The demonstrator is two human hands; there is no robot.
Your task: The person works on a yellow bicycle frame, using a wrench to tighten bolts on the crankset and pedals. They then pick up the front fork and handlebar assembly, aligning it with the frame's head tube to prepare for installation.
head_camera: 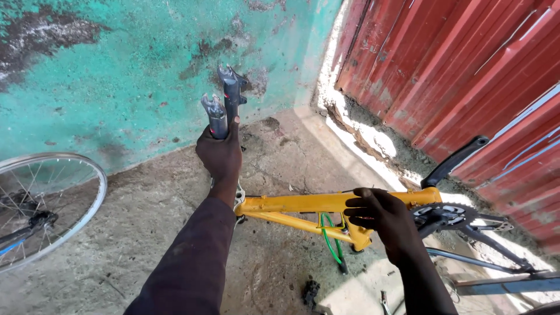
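Here, a yellow metal bicycle frame (303,204) lies on its side across a rough concrete floor (146,233), near the middle of the view. The left hand (220,153) is closed tight around one leg of a grey metal front fork (224,108), whose two forked ends point up toward the wall. The right hand (379,214) curls over the frame's yellow tube, fingers wrapped down around it. A green cable (331,242) loops under the frame, between the two hands. To the right of the frame, a black toothed chainring with a crank arm (452,213) sits touching it, and a black seat-shaped part (455,160) sticks up beyond. A silver spoked bicycle wheel (41,204) lies at the far left, well apart. Behind stands a worn turquoise painted wall (128,70); on the right, a red corrugated metal sheet (466,76). No labels or signs can be made out.
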